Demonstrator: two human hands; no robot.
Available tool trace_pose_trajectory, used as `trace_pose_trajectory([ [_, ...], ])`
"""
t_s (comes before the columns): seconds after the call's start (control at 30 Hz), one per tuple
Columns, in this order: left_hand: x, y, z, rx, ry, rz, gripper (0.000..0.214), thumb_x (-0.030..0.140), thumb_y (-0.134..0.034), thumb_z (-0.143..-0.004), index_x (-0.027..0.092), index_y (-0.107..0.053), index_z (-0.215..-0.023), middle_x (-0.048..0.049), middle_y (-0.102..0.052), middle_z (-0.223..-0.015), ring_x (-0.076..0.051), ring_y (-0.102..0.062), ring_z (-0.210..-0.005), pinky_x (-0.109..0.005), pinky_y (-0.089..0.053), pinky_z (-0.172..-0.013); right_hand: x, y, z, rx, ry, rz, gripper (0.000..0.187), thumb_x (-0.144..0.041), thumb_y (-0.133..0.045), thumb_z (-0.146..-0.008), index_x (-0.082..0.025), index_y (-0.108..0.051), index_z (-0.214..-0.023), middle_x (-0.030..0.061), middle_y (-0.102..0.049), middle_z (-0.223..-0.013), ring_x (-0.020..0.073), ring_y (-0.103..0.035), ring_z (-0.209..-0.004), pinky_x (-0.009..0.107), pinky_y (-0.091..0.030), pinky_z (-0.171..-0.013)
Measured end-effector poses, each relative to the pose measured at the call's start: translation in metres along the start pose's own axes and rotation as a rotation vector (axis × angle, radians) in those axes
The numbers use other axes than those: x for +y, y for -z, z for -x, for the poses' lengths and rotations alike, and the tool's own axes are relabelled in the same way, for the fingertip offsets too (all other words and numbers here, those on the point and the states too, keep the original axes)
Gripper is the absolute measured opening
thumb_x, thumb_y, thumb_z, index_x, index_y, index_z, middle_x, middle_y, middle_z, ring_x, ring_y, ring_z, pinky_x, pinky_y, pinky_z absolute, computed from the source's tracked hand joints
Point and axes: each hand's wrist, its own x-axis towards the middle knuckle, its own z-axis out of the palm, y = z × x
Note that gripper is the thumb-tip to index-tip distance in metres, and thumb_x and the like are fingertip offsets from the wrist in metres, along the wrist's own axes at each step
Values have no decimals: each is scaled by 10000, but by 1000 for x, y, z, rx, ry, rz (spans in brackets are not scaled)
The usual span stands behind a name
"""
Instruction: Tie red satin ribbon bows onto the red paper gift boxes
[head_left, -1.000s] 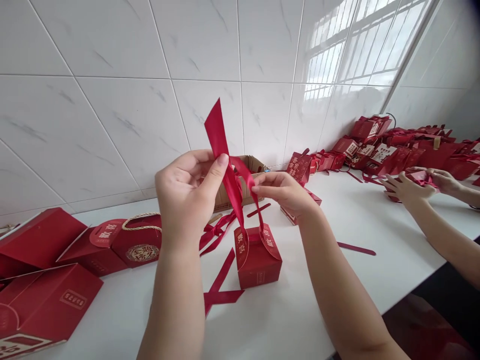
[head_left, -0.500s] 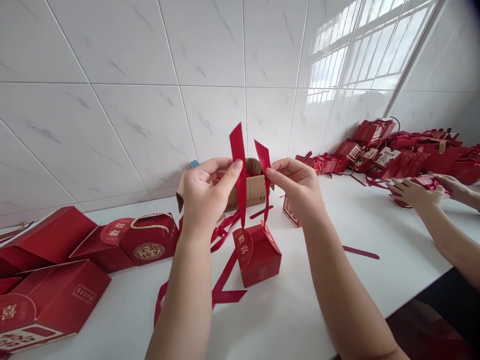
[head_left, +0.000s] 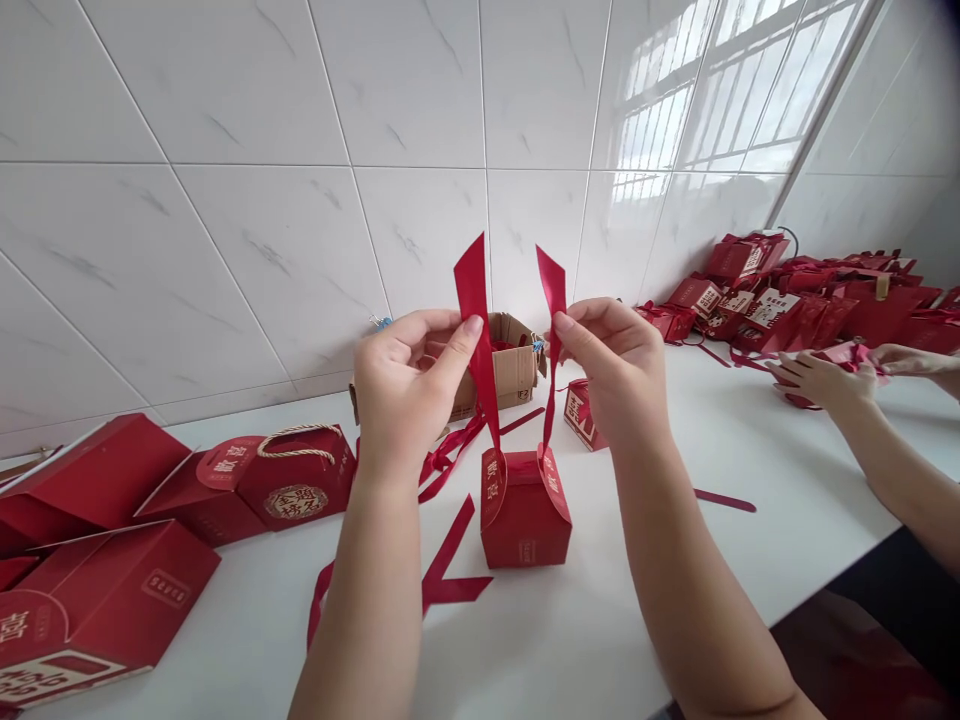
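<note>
presently, by the left hand (head_left: pixel 409 385) one ribbon tail (head_left: pixel 485 390) is pinched, by the right hand (head_left: pixel 626 375) the second tail (head_left: pixel 554 282); both are held upward, apart. directly below, the red box (head_left: pixel 526 530) is stood on the white table (head_left: pixel 525 650), its flaps (head_left: pixel 492 492) raised. threading appears done; no knot is seen, so fastening is judged unfinished. farther off, ribboned boxes (head_left: pixel 769 312) are piled near a co-worker's hands (head_left: pixel 834 382).

ribbon (head_left: pixel 487 392): satiny cloth | ribboned box (head_left: pixel 526 522): smooth matt card | wall tiles (head_left: pixel 259 95): glossy
</note>
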Motion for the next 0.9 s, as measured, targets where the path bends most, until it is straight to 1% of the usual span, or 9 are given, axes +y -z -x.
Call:
trace_pose_trajectory([
  [0.1,-3,-5,0,32,12,21,187,373,-737,-724,195,-719,-780,1,-650,-674,-107,-564,-615,-213,-475,-579,5,-7,2,75,29,-8,99,-277,-666,-792,-196,-622,-758,-13,-609,-713,99,-590,-671,244,-493,-625],
  [0.23,-3,-9,2,-44,68,106,173,365,-718,-746,196,-713,-783,-8,-662,-720,-118,-581,-677,-215,-481,-621,11,-17,5,175,73,-42,97,-273,-682,-781,-201,-627,-747,-16,-607,-726,96,-574,-687,233,-465,-600],
  [0.33,-1,-9,2,-70,87,119,163,355,-710,-756,194,-705,-779,-4,-658,-724,-116,-577,-689,-214,-474,-638,11,-21,7,202,93,-70,83,-257,-685,-778,-201,-635,-745,-17,-609,-720,91,-563,-677,232,-449,-596],
  [0.53,-4,-9,1,-74,97,110,206,385,-698,-761,180,-676,-761,-14,-655,-730,-125,-578,-686,-226,-463,-633,10,-22,8,177,90,-33,106,-280,-678,-781,-200,-617,-748,-16,-601,-710,96,-558,-658,236,-437,-574],
  [0.7,-7,-12,0,-11,71,116,220,395,-715,-741,189,-690,-814,-15,-660,-720,-133,-598,-683,-235,-467,-626,10,-19,7,164,88,10,133,-314,-656,-801,-198,-595,-775,-10,-606,-738,104,-577,-689,241,-463,-609],
  [0.8,-7,-12,0,6,37,126,199,375,-725,-734,191,-701,-803,-14,-654,-715,-127,-590,-676,-230,-464,-611,6,-14,7,110,91,41,128,-302,-655,-807,-196,-595,-770,-12,-605,-727,102,-573,-684,246,-467,-630],
  [0.9,-4,-11,1,0,32,119,181,366,-736,-722,196,-713,-781,-4,-637,-674,-115,-570,-629,-226,-451,-573,1,-8,6,51,63,93,136,-312,-659,-808,-197,-600,-765,-10,-606,-723,104,-571,-667,250,-468,-616],
])
